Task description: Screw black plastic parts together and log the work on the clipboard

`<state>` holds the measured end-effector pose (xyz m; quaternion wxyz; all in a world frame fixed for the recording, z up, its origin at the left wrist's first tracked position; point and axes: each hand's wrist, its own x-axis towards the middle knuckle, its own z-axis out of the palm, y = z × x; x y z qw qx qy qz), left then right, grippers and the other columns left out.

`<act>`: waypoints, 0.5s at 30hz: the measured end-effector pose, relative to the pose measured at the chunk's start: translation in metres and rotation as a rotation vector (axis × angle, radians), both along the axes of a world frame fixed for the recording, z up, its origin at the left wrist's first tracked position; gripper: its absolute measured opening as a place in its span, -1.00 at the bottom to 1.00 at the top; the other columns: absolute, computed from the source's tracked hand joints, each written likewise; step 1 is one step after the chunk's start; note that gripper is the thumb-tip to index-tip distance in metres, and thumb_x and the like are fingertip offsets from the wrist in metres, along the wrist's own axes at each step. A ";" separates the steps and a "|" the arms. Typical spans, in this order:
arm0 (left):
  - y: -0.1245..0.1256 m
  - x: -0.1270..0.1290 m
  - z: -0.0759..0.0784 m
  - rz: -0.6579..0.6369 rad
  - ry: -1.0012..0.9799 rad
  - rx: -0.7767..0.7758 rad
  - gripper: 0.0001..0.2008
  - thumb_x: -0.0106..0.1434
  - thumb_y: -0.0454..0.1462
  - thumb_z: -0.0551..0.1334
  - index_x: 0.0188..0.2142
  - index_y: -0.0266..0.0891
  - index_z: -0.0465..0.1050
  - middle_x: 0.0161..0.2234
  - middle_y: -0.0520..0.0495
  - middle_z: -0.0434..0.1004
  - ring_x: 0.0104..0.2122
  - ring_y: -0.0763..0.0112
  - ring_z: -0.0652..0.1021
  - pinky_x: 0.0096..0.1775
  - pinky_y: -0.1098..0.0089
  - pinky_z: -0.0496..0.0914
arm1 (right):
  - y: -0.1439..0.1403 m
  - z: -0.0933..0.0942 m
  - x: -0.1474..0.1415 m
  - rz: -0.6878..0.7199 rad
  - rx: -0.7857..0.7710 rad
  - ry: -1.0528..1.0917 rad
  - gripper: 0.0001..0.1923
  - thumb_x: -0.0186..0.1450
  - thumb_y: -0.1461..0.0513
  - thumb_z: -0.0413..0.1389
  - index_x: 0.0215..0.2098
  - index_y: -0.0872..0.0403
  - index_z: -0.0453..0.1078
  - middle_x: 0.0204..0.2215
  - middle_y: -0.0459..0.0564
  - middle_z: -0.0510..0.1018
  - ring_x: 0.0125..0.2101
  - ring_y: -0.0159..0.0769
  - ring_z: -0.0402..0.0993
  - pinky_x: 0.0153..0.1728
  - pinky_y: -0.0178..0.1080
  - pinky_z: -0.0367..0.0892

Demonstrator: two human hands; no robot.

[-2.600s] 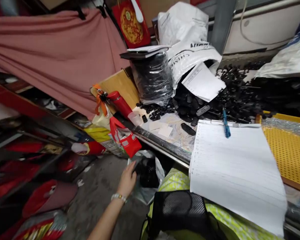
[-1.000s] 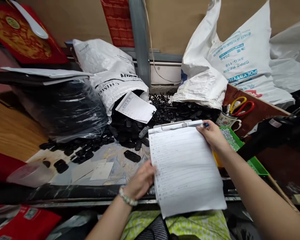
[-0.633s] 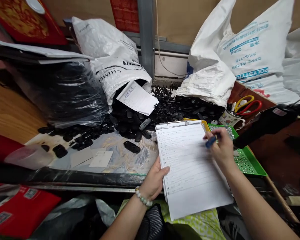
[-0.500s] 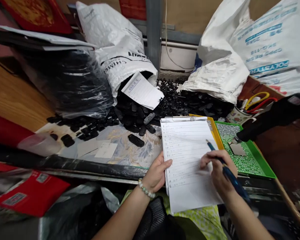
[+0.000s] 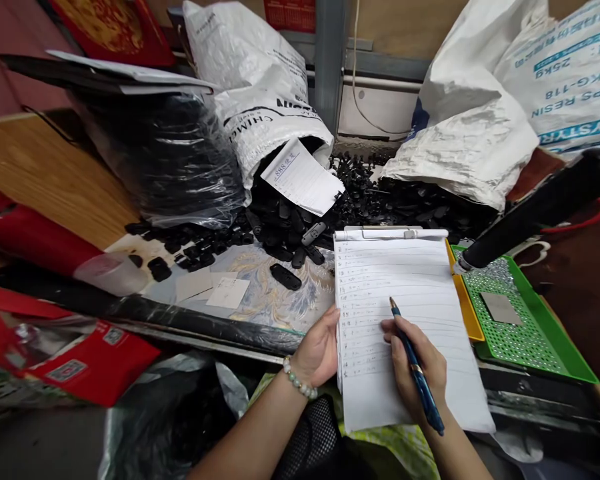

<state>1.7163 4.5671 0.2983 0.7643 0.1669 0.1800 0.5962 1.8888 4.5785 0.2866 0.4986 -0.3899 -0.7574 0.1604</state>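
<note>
My left hand (image 5: 319,352), with a bead bracelet at its wrist, grips the left edge of a clipboard (image 5: 367,233) under a stack of lined paper (image 5: 375,400). Rows of handwriting run down the left part of the top sheet. A dark blue marbled pen (image 5: 418,377) is held in my right hand (image 5: 420,363), above the middle of the sheet. Its tip points up and away from me, and I cannot tell whether it touches the paper. The fingers of my left hand under the board are hidden.
Black plastic parts (image 5: 285,233) spill from a white sack (image 5: 280,127) behind the clipboard. A green perforated tray (image 5: 525,347) holds small metal pieces and a grey card (image 5: 501,308). A black cylindrical tool (image 5: 535,207) hangs over it. A red cylinder (image 5: 35,233) lies left.
My right hand and the pen have moved left and toward me across the sheet. The camera view has shifted right. The black tool hangs farther left over the tray, off the grey card.
</note>
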 end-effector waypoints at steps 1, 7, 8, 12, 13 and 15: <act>0.000 0.000 0.001 -0.007 -0.008 -0.005 -0.55 0.24 -0.13 0.09 0.06 -0.30 0.32 -0.02 -0.22 0.47 0.08 0.06 0.37 0.13 0.05 0.15 | 0.000 -0.002 0.000 0.008 0.016 -0.009 -0.53 0.23 0.37 0.05 0.08 -0.08 0.23 -0.16 -0.04 0.53 -0.25 -0.31 0.52 -0.20 -0.19 0.47; 0.000 -0.001 0.001 -0.007 -0.057 0.006 -0.53 0.28 -0.03 0.03 0.00 -0.29 0.38 -0.04 -0.22 0.49 0.10 0.08 0.35 0.16 0.06 0.10 | 0.000 -0.003 -0.001 0.048 0.069 -0.019 -0.48 0.21 0.42 0.05 0.10 -0.05 0.22 -0.17 -0.03 0.52 -0.25 -0.34 0.51 -0.21 -0.23 0.46; 0.000 -0.002 0.000 -0.011 -0.062 0.009 -0.53 0.28 -0.03 0.03 0.00 -0.29 0.39 -0.04 -0.22 0.49 0.10 0.08 0.35 0.16 0.06 0.10 | 0.000 -0.003 -0.001 0.052 0.077 -0.020 -0.48 0.21 0.42 0.05 0.10 -0.04 0.22 -0.17 -0.02 0.52 -0.25 -0.34 0.51 -0.21 -0.24 0.46; 0.001 -0.001 -0.001 -0.011 -0.118 0.031 -0.56 0.28 -0.05 0.04 -0.02 -0.29 0.42 -0.04 -0.22 0.49 0.10 0.08 0.35 0.17 0.07 0.07 | 0.001 -0.004 -0.001 0.046 0.104 -0.025 -0.51 0.21 0.42 0.04 0.09 0.00 0.23 -0.18 0.00 0.52 -0.25 -0.34 0.51 -0.21 -0.25 0.47; 0.001 -0.001 -0.001 -0.009 -0.131 0.034 -0.56 0.29 -0.05 0.04 -0.03 -0.29 0.43 -0.05 -0.22 0.50 0.10 0.09 0.35 0.17 0.08 0.06 | 0.001 -0.004 -0.002 0.041 0.121 -0.025 -0.52 0.21 0.42 0.04 0.09 0.01 0.24 -0.19 0.01 0.52 -0.25 -0.34 0.51 -0.22 -0.26 0.47; 0.000 -0.001 0.002 -0.009 -0.156 0.037 -0.57 0.30 -0.07 0.02 -0.03 -0.29 0.44 -0.06 -0.22 0.51 0.09 0.09 0.36 0.17 0.09 0.05 | 0.001 -0.004 -0.003 0.036 0.151 -0.025 -0.54 0.22 0.42 0.04 0.07 0.03 0.25 -0.21 0.01 0.53 -0.26 -0.34 0.51 -0.24 -0.28 0.48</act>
